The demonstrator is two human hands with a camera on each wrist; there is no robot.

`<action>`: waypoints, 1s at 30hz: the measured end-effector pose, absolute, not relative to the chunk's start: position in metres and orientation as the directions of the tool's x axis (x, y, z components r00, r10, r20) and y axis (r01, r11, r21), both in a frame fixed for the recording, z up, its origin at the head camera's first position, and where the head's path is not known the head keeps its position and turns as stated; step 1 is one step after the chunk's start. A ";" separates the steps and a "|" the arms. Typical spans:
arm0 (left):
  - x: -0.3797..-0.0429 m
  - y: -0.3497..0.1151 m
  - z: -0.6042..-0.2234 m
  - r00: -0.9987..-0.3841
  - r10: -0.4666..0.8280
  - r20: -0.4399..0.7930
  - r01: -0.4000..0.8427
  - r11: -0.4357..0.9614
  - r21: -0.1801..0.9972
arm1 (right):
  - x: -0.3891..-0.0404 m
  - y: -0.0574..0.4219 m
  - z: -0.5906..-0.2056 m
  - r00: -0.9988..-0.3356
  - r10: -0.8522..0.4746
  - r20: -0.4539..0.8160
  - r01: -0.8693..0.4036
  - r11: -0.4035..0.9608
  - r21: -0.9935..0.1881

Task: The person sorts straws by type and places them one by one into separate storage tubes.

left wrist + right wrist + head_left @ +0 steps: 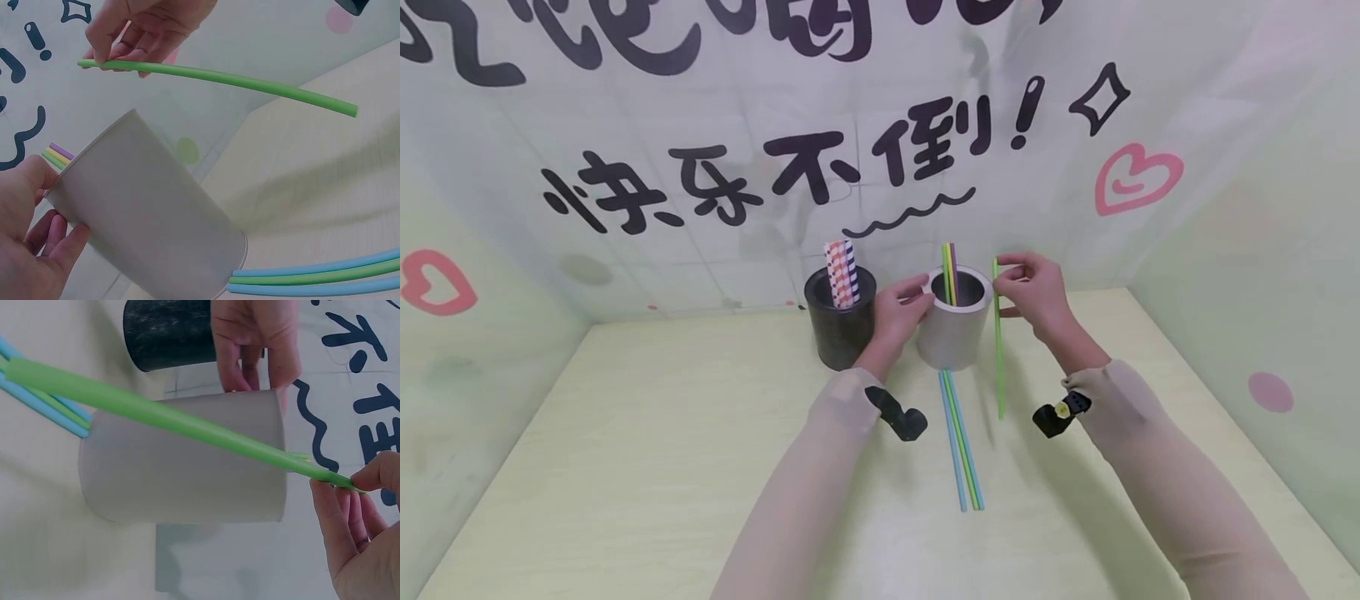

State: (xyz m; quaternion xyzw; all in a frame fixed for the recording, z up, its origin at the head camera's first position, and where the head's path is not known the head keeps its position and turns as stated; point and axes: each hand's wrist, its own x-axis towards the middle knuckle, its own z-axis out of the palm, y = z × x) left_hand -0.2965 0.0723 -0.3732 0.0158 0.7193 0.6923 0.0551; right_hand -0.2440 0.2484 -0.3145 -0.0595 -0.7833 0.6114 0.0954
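- Evidently, the held straw point(998, 358) is coloured one plain bright green; it is slim, smooth and faintly bowed in the left wrist view.
- It is held up just to the right of the gray cup point(951, 337), its upper end pinched between the thumb and fingertips of the right hand point(1033, 292).
- The gray cup is kept upright on the table point(662, 450), its left wall gripped by the thumb and parted fingers of the left hand point(898, 312).
- The cup's round rim is left partly open beside the upright straws point(951, 275); on the left, the hand is flanked by the black cup point(838, 337), while room is found between the right hand and the right wall point(1247, 275).
- The straw's long axis is set steeply, its lower end pointed down and toward the person, nearer the lying straws point(960, 442).
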 end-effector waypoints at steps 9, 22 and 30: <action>-0.296 0.072 -0.373 -0.994 0.098 -0.056 -0.053 0.030 0.998 | -0.259 0.243 -0.281 -0.955 0.254 0.155 -0.102 0.209 -0.973; -0.295 0.074 -0.374 -0.995 0.095 -0.034 -0.032 0.028 0.999 | -0.278 0.234 -0.236 -0.906 0.315 0.282 -0.260 0.109 -0.959; -0.294 0.074 -0.372 -0.994 0.100 -0.033 -0.030 0.025 0.999 | -0.290 0.230 -0.222 -0.874 0.351 0.336 -0.328 0.086 -0.941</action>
